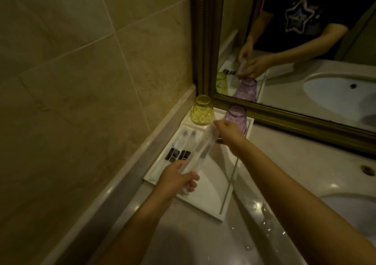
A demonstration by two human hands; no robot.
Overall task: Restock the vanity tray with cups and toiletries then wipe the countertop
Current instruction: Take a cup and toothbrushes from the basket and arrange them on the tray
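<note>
A white vanity tray [211,201] lies on the countertop in the corner by the wall. At its far end stand an upturned yellow cup [202,110] and an upturned purple cup [236,116]. Wrapped toothbrushes [43,137] lie in the tray's left compartment beside small black sachets [178,154]. Both hands hold a long clear-wrapped toiletry packet [200,148] above the tray. My left hand [176,180] grips its near end. My right hand [227,131] pinches its far end next to the purple cup.
A gold-framed mirror [284,118] runs along the back and reflects the person and the cups. A white sink [352,205] sits at the right, with water droplets [264,220] on the counter beside it. Tiled wall stands at the left.
</note>
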